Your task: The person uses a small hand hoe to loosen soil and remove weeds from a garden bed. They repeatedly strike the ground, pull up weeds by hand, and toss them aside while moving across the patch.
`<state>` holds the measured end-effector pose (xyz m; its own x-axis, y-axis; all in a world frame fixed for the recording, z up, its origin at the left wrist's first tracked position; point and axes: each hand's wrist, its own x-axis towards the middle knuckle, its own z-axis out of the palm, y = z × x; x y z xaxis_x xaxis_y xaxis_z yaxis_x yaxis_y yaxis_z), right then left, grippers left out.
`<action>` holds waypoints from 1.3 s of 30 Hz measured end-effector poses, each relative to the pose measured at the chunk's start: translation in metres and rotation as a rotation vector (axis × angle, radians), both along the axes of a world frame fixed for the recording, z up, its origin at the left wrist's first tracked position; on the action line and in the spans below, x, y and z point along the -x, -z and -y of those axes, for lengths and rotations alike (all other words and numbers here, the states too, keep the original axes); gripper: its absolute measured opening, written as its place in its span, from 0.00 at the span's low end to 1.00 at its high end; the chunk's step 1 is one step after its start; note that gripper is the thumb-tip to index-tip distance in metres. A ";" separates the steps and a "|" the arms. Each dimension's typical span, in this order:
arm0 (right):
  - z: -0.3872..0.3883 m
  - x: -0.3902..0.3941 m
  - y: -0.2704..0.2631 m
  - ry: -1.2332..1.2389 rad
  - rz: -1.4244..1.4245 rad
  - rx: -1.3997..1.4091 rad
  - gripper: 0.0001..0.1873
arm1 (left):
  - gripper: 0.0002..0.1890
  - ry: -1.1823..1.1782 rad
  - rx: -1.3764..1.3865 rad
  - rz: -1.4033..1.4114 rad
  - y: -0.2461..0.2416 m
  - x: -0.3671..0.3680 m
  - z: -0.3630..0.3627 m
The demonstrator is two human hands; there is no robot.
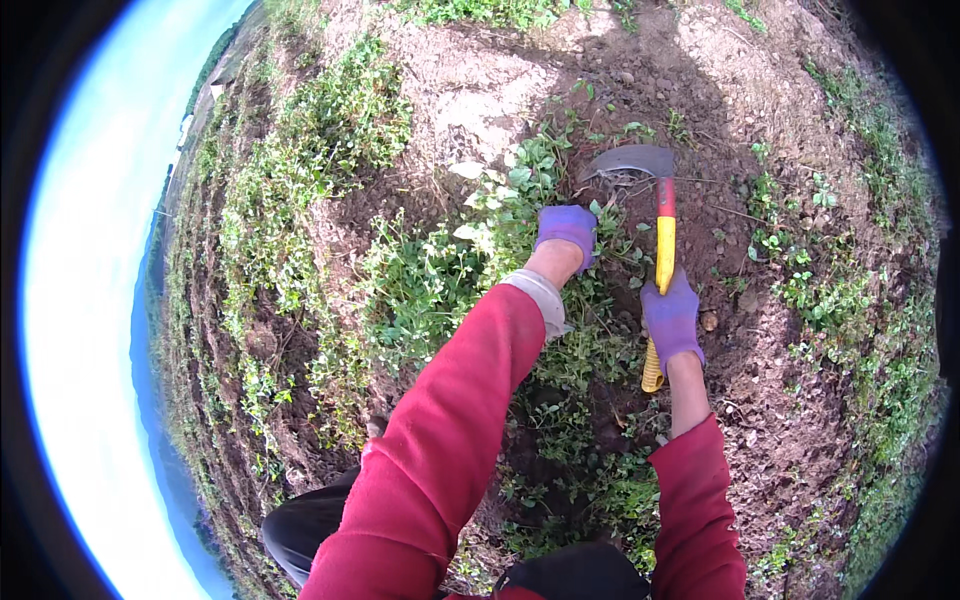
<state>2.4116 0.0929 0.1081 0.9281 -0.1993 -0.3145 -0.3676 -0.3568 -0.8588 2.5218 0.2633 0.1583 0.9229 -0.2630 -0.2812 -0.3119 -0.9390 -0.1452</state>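
Observation:
My right hand (673,322), in a purple glove, is closed around the yellow handle of a sickle (665,244). The ribbed butt of the handle sticks out below the glove. Its curved grey metal blade (636,159) points left, over the soil just beyond my left hand. Also gloved in purple, my left hand (567,229) is curled into a fist on leafy green plants (525,180). The fingertips are hidden under the back of the glove, among leaves and stems.
Brown soil (720,217) with small stones and dry stalks surrounds the sickle. More low green plants (427,292) grow left of my left arm, and a weedy strip (810,300) runs along the right. My dark-trousered knee (311,525) is at lower left.

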 end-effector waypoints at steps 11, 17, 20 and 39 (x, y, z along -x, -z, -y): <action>0.115 0.188 -0.046 0.345 -0.035 -0.012 0.16 | 0.06 -0.554 -0.312 0.181 -0.034 0.053 -0.232; 0.089 0.084 -0.017 0.127 0.223 -0.062 0.11 | 0.22 -0.284 -0.207 0.028 -0.131 0.217 -0.327; 0.034 0.010 -0.010 0.024 0.271 0.131 0.13 | 0.24 -0.077 0.326 -0.127 -0.145 0.255 -0.249; -0.033 0.095 0.030 -0.319 0.050 0.429 0.17 | 0.52 -0.188 0.661 0.077 0.162 0.074 -0.078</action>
